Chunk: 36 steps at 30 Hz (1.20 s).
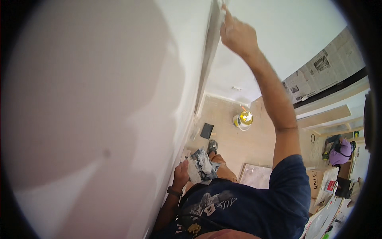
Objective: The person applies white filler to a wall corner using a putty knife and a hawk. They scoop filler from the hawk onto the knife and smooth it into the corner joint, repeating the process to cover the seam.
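Note:
High up at the wall corner (212,30), my right hand (240,36) reaches with its index finger stretched toward the top of the joint. The other fingers are partly curled; I see no tool in them. A pale smear marks the fingers. Down near my waist, beside the left wall (99,99), my left hand (182,172) grips the edge of a flat, dark-and-white piece (202,166) coated with white filler. Whether this is a board, a blade or a packet cannot be made out. A dark band circles my left wrist.
A yellow-and-white bucket (243,120) stands on the floor near the corner, by a dark flat pad (207,130). Newspaper (318,65) covers a surface at right. A person in purple (341,152) crouches far right, beyond a cardboard box (318,181). A pale panel (255,176) lies behind me.

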Motion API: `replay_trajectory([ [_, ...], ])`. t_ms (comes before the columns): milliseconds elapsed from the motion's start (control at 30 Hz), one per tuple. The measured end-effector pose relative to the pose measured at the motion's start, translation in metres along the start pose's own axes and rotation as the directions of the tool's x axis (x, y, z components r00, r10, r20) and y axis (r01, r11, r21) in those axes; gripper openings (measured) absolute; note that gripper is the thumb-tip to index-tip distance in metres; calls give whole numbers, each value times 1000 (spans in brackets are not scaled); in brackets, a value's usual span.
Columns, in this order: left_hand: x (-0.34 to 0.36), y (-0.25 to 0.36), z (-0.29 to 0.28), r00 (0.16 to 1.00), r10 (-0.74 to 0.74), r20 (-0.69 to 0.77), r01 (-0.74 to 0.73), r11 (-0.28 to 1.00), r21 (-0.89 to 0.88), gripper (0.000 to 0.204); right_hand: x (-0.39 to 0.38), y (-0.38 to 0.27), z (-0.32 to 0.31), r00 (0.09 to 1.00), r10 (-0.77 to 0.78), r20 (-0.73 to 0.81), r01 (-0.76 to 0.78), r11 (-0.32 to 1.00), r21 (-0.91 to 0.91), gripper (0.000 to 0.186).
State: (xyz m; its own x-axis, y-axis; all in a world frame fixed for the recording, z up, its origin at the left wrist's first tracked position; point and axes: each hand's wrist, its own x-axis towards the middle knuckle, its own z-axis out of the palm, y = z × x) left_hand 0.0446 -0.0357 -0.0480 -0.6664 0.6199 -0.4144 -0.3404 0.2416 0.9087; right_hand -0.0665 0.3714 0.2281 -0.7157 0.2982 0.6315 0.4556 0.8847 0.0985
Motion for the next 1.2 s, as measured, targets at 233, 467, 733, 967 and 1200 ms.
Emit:
replay_trajectory([
  [233, -2, 28, 7, 995, -99, 35, 102, 986, -131, 35, 26, -18, 9, 994, 17, 105, -7, 995, -98, 30],
  [467, -1, 7, 1, 996, -74, 42, 77, 995, -71, 37, -76, -33, 109, 894, 220, 390, -274, 958, 88, 65],
  [733, -5, 23, 3, 997, -75, 4, 75, 997, 7, 38, -139, 20, 115, 797, -38, 603, -262, 878, 402, 75],
  [967, -6, 43, 8, 999, -7, 49, 9, 999, -33, 39, -62, 41, 102, 896, 366, 251, -436, 832, 343, 112],
  [1200, -4, 29, 6, 998, 16, 58, -11, 997, -77, 39, -37, 53, 87, 960, 273, 70, -282, 924, 259, 115],
])
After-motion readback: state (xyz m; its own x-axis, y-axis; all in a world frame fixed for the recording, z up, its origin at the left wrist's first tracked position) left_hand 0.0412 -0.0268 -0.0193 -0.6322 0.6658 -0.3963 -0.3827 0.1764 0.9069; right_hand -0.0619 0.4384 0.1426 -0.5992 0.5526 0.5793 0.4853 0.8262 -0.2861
